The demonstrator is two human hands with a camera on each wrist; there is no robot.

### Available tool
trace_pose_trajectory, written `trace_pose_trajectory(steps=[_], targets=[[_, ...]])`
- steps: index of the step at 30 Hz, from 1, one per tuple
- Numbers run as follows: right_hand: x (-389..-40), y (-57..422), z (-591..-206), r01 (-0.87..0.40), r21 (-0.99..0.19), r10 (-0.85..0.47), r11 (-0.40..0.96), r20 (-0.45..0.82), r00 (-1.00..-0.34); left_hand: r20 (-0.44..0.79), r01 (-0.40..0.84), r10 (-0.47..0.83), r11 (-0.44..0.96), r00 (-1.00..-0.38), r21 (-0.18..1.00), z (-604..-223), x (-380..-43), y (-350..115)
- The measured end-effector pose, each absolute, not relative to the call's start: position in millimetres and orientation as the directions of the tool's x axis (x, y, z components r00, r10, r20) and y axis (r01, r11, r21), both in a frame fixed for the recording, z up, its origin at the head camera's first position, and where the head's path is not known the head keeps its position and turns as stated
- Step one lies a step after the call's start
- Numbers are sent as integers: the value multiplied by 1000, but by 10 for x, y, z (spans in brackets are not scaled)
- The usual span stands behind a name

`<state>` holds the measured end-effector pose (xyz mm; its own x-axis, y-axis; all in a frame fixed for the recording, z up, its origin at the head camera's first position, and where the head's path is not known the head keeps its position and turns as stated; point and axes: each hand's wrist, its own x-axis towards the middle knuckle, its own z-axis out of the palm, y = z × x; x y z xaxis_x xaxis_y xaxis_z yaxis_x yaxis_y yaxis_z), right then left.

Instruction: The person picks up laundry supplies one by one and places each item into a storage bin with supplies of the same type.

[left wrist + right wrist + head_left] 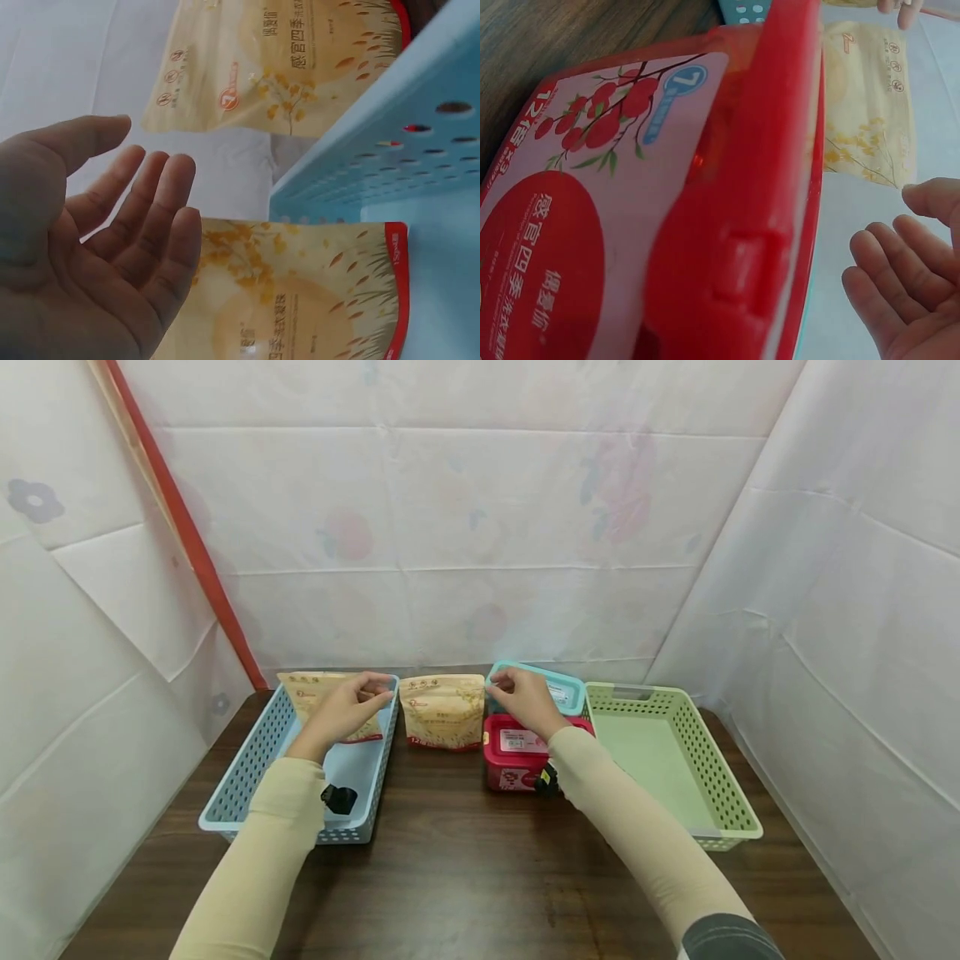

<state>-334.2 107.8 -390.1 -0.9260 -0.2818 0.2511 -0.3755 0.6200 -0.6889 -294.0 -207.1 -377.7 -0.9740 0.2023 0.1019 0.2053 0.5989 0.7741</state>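
Note:
My left hand hovers over the blue basket, fingers loosely bent and holding nothing. Behind it, a cream pouch with a red bottom edge leans inside the basket, partly covered by the hand. A similar pouch stands on the table just right of the basket; the left wrist view shows both pouches. My right hand, its fingers loosely bent, is at that standing pouch's upper right corner, above a red lidded box. In the right wrist view its thumb is close to the pouch; contact cannot be told.
A turquoise-lidded box sits behind the red one. To the right stands a pale green basket with perforated walls. White patterned sheets hang behind and at both sides of the dark wooden table.

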Motion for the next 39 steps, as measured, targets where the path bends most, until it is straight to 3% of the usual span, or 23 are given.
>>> trace_pose_trajectory(steps=[16,39], targets=[[-3329,987,-3907,-302,-703,-321,644,111,-941,20,139,200,604,-980,785,-3932,-3070,-1949],[-3318,965,-3934,-346,-691,-349,635,142,-926,53,151,175,611,-983,777,-3971,-3044,-1989]])
